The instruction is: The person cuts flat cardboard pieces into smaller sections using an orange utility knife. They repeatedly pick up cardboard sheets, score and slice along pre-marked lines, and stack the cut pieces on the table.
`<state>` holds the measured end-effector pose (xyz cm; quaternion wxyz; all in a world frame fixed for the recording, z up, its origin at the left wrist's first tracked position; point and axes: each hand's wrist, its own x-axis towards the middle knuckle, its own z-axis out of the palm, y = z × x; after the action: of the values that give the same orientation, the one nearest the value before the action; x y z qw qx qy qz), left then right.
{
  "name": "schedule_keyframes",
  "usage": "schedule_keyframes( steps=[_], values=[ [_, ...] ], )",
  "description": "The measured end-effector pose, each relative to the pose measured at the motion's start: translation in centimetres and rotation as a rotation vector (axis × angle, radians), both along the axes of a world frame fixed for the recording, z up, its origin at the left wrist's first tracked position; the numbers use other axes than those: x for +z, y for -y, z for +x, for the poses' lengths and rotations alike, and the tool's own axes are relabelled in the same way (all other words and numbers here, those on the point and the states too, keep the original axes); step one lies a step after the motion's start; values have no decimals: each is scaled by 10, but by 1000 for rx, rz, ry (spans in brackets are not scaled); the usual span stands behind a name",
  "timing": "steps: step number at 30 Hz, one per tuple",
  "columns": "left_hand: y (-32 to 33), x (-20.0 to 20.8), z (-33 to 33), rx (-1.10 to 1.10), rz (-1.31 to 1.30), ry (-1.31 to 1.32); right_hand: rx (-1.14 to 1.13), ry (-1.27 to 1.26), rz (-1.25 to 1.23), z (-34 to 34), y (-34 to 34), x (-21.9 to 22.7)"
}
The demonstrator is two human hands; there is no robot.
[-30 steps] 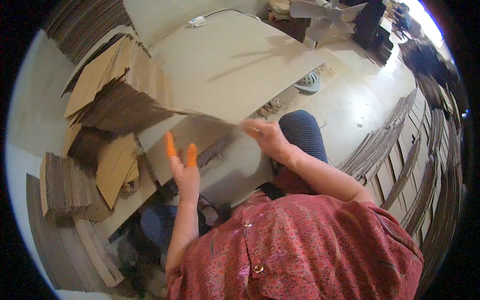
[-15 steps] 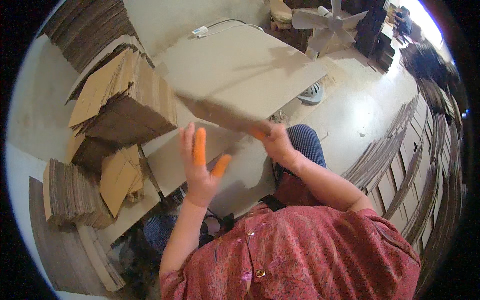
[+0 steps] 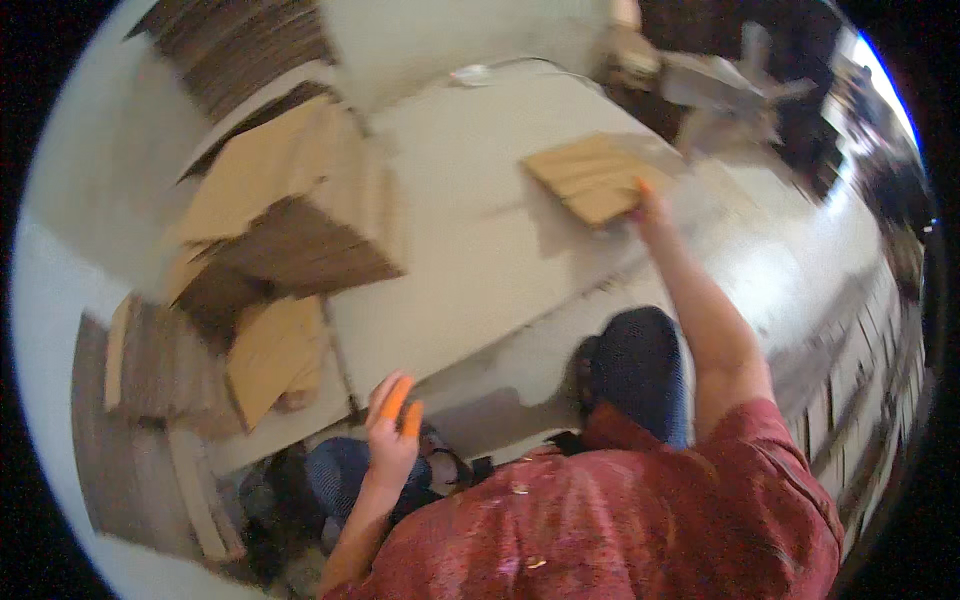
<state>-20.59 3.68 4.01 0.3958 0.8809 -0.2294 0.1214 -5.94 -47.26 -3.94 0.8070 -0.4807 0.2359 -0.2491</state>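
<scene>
My right hand [image 3: 650, 208] reaches out over the far right part of the white table [image 3: 460, 230]. It grips the near right corner of a small stack of brown cardboard pieces [image 3: 590, 175], an orange finger cover showing on top. The pieces lie nearly flat on or just above the tabletop; blur hides which. My left hand [image 3: 393, 430] is held at the table's near edge, above my knee. Orange covers sit on its thumb and a finger, which are apart with nothing between them.
On the table's left stands a tall stack of cardboard [image 3: 330, 215]. Lower at the left are loose cardboard pieces [image 3: 270, 360] and another upright stack [image 3: 165, 365]. A white cable plug [image 3: 470, 76] lies at the back edge, and a fan [image 3: 735, 90] stands beyond the right corner.
My right hand has carried the cardboard away from me to the far right of the table, turning it from edge-on to flat. My left hand has dropped back toward me. The view has shifted.
</scene>
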Motion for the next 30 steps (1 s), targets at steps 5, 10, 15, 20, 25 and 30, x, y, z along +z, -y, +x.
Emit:
schedule_keyframes(
  steps=[5,10,15,20,25,30],
  values=[
    [-37,46,38,124,79,258,-171,-156,-203,23,30,-12],
    [-83,73,67,322,162,394,-102,-285,-430,11,29,21],
    [-141,34,55,524,85,278,-40,-262,-335,-47,-29,31],
    [-191,2,43,754,174,309,315,-67,-249,-100,-120,59],
    [-213,6,55,978,-287,-30,456,-165,-291,-127,-171,70],
    [-257,5,61,908,-936,-598,589,-167,-373,-145,-200,67]
  ],
)
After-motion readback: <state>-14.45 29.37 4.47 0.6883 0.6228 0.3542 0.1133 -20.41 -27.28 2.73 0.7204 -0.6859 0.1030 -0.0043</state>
